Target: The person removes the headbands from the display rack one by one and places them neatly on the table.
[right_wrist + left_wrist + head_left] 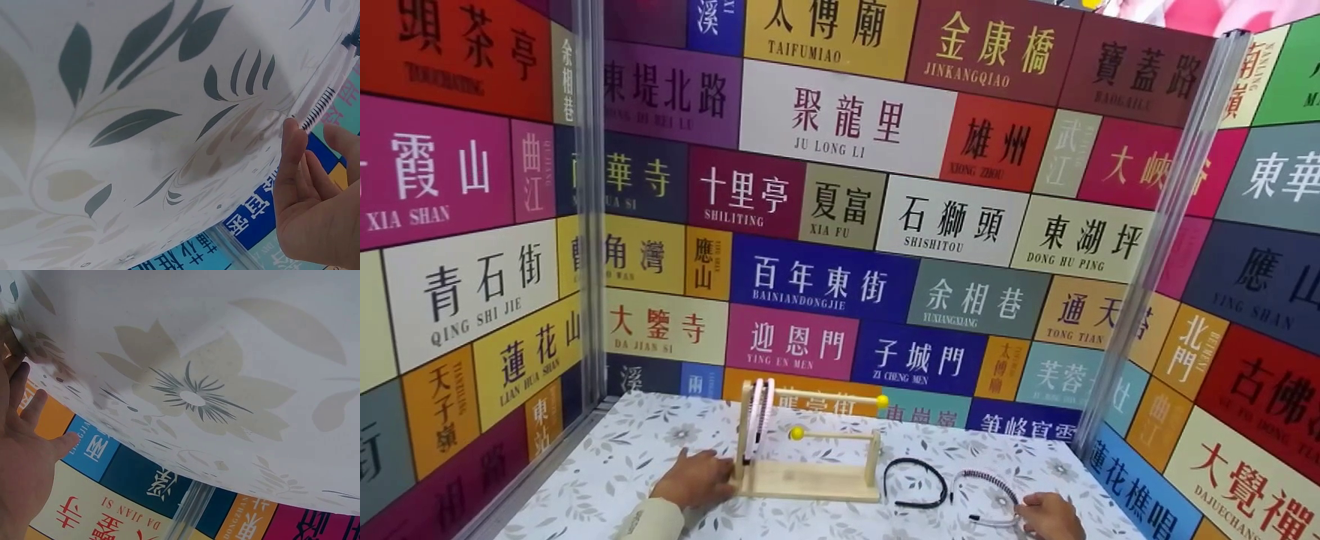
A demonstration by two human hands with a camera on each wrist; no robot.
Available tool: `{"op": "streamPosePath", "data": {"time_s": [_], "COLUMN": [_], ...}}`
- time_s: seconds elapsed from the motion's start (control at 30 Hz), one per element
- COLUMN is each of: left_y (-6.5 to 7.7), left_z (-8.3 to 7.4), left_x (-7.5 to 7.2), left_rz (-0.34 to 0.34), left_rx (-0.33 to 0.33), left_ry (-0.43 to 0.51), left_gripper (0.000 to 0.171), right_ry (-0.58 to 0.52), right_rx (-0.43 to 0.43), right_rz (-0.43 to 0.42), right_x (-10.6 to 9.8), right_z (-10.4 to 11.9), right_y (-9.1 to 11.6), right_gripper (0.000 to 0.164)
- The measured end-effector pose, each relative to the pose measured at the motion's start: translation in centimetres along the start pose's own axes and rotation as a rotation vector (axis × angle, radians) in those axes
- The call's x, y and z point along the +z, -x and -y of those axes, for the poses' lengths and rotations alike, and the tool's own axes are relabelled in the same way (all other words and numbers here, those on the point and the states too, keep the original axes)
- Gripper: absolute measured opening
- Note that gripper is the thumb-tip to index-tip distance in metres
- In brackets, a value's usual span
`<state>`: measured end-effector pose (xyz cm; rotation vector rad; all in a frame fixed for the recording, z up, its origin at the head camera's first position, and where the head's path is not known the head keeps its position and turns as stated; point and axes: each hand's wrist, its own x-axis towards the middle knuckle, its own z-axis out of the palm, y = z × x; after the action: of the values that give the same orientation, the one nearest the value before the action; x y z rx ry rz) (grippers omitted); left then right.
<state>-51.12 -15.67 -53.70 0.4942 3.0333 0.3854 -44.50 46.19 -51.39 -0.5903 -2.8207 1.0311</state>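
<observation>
A wooden display stand [810, 482] with two horizontal rods tipped by yellow balls stands on the table. Over the left end of its upper rod hang pale pink headbands [765, 420] with dark teeth. My left hand [694, 480] is at the left end of the stand's base, fingers extended; the left wrist view shows its thumb [67, 444] spread apart. A black headband [916, 480] lies right of the stand. Beside it is another pale pink toothed headband [986, 480]. My right hand [1046, 516] touches that one's right side with its fingertips, thumb apart from the fingers [291, 149].
A white cloth with grey leaf and flower prints covers the table [622, 450]. Behind and at both sides rise panels [847, 116] of colourful name signs, joined by metal posts [591, 195].
</observation>
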Motion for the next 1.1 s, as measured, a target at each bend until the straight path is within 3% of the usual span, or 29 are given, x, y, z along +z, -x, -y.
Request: {"op": "streamPosePath", "data": {"time_s": [0.33, 0.5, 0.7, 0.97, 1.1], "left_y": [0.2, 0.3, 0.4, 0.3, 0.3], "left_z": [-0.1, -0.1, -0.1, 0.0, 0.0], "left_x": [0.0, -0.1, -0.3, -0.1, -0.2], "left_rz": [-0.004, -0.003, -0.03, -0.032, -0.028], "left_rx": [0.001, 0.012, 0.033, 0.03, 0.017], "left_ry": [0.022, 0.034, 0.017, 0.035, 0.049], "left_gripper": [0.026, 0.026, 0.025, 0.025, 0.025], "right_ry": [-0.052, -0.041, 0.036, 0.026, 0.031], "right_rx": [-0.031, -0.123, -0.229, -0.275, -0.368], "right_rz": [-0.005, -0.027, -0.079, -0.053, -0.075], "right_x": [-0.1, 0.2, 0.5, 0.9, 1.2], "right_z": [-0.6, -0.4, 1.1, 3.6, 5.3], "right_y": [-1.1, -1.4, -1.0, -0.6, -0.4], "right_gripper": [0.045, 0.049, 0.045, 0.038, 0.036]}}
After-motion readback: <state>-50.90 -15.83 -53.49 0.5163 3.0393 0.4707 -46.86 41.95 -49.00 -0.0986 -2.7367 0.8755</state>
